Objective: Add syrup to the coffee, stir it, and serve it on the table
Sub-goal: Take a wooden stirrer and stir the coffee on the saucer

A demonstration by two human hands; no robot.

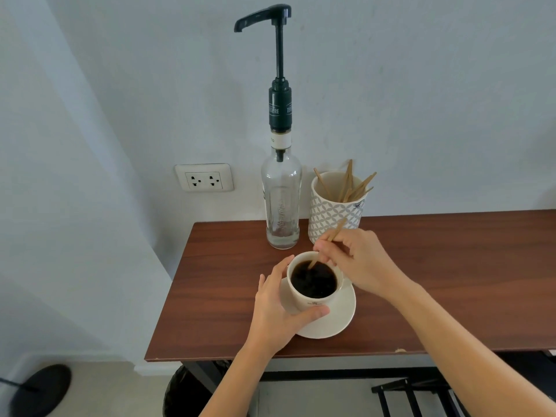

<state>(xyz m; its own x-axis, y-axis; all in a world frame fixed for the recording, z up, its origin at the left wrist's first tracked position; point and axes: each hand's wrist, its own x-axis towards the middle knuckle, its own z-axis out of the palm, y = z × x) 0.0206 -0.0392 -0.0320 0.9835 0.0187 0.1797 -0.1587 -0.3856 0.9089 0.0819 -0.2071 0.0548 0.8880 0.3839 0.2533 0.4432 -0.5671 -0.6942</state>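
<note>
The brown table holds it all. At 12 o'clock from the coffee cup stands the syrup bottle with its pump up, and at 1 o'clock the patterned cup of stir sticks. The coffee cup sits on its saucer — the left hand wraps around its side. The right hand pinches a wooden stir stick, tilted from 1 o'clock down to 7 — its tip is in the coffee.
</note>
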